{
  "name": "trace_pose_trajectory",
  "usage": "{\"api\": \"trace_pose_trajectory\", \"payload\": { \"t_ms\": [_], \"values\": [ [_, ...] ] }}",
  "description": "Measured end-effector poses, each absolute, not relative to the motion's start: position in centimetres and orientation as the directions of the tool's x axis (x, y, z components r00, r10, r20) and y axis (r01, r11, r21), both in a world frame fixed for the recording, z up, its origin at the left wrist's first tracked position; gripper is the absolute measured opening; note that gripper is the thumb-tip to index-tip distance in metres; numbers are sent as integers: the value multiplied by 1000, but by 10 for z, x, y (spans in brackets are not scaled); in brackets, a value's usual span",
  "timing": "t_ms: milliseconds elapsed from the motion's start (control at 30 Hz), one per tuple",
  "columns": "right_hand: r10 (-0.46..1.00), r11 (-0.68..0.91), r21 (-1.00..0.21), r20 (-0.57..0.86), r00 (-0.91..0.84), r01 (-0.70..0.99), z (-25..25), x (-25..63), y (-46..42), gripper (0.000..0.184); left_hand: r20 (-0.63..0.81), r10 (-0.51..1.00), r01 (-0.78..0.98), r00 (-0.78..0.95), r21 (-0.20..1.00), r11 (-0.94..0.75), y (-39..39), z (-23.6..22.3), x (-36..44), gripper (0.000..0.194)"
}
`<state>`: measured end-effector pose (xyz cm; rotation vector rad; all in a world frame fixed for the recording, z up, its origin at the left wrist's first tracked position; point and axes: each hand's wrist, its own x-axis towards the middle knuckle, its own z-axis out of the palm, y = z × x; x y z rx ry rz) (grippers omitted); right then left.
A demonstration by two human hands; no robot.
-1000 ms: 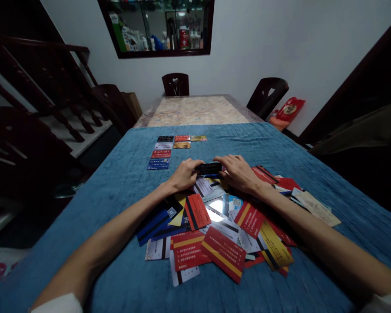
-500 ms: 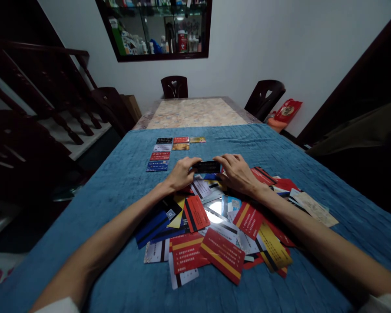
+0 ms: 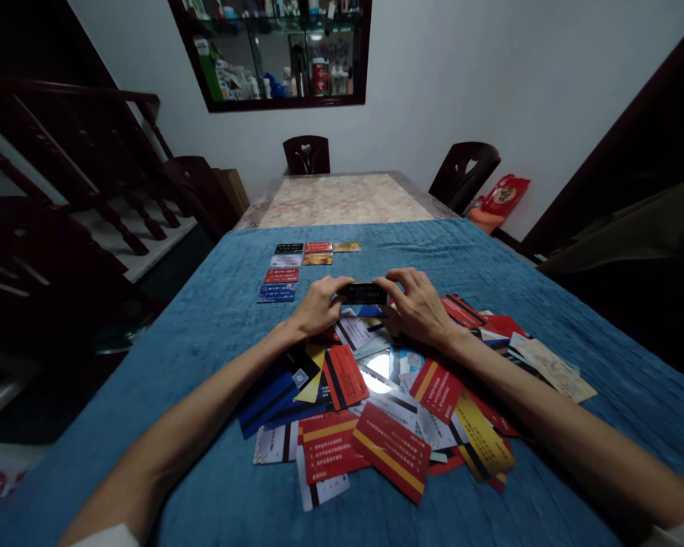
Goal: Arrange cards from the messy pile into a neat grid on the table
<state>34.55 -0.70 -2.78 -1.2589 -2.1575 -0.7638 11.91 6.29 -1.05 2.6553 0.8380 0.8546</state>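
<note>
A black card (image 3: 363,293), pinched at both ends

And here it is: the left hand (image 3: 319,305) grips the card's left end between thumb and fingers, the right hand (image 3: 415,304) has the right end; it tilts up to face the person, though whether its lower edge touches anything, I cannot tell; beneath, from four o'clock round to eight, sprawls the card pile (image 3: 391,450), red, blue, silver and gold overlapping; out at ten o'clock sit the laid-out cards (image 3: 281,276), seven in stepped rows; all on a blue cloth (image 3: 205,486) over the worktop (image 3: 342,199). Now the danger, as I judge it: one hand letting go early could make the slick card pivot and drop into the pile; the forearms (image 3: 205,404), so near its flanks, could drag loose edges; a careless sweep towards ten could knock those rows crooked.
</note>
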Motion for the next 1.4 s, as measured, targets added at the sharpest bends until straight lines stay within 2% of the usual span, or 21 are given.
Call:
{"api": "trace_pose_trajectory", "payload": {
  "t_ms": [400,600,800,1033,1267,1400],
  "values": [
    [568,389,222,706,-422,894,-23,341,-10,34,467,650,540,600,362,-759,61,-11,119,39],
    [602,380,217,680,-418,899,-21,340,-4,35,450,626,562,636,285,-776,59,-10,117,35],
    [632,438,188,631,-450,879,-14,338,6,40,425,619,573,661,247,-781,64,-8,114,48],
    [635,530,120,600,-486,839,-8,333,29,40,440,600,561,668,233,-795,78,-4,101,50],
    [668,581,72,527,-525,811,0,322,58,49,400,551,558,732,112,-822,102,9,82,53],
    [690,592,43,490,-533,805,4,313,82,55,353,576,607,737,27,-794,116,21,72,48]
  ]
}}
